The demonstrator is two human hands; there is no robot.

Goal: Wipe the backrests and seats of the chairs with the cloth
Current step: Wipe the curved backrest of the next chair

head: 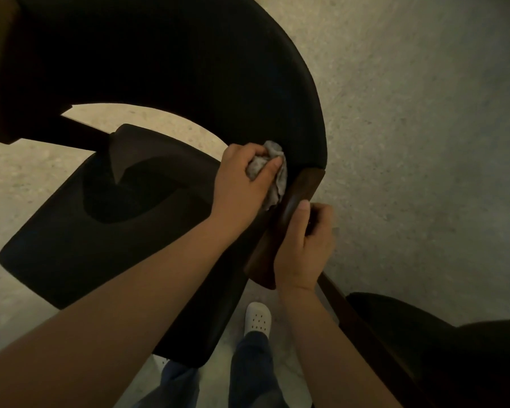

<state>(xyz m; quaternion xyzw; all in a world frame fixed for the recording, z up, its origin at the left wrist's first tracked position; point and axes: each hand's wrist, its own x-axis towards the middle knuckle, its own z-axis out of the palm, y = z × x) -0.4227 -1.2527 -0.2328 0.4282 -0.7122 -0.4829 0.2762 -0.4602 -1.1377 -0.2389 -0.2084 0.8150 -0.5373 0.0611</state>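
The left hand (245,184), fingers grasping the cloth (281,182), presses the backrest (189,69), which arcs toward eleven o'clock; the right hand (304,245) grips the wooden arm (304,184) at five.

We take this for a dining room or café. We see a padded chair (189,69) and a second chair (454,363) on speckled floor (424,142).
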